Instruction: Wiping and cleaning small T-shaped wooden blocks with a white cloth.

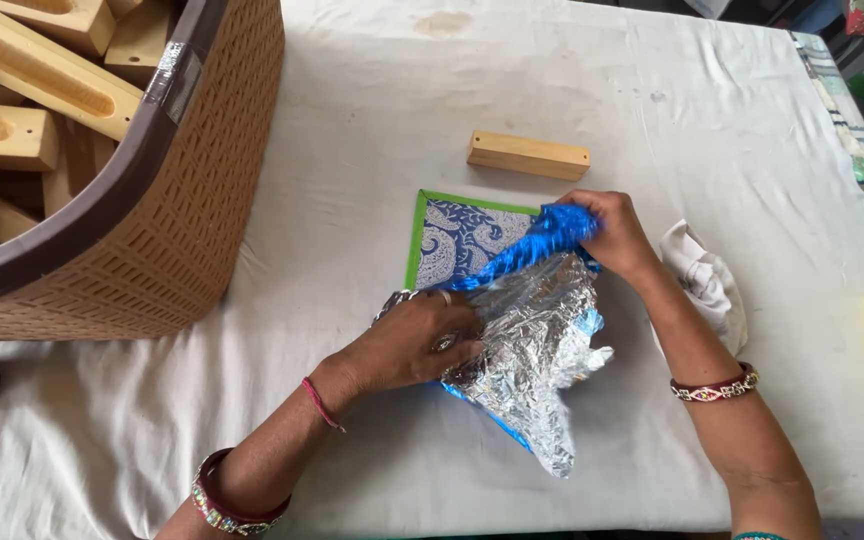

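Woven brown basket (202, 200) holding wooden blocks (22, 70), both hands' fingers (452, 335) clamped on crumpled foil wrap (537, 340)

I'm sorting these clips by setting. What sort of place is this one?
Probably a small handicraft or packing workbench, not a kitchen. A table draped in white cloth, a woven basket full of wooden blocks, a loose wooden block, and hands wrapping something in crinkled silver foil.
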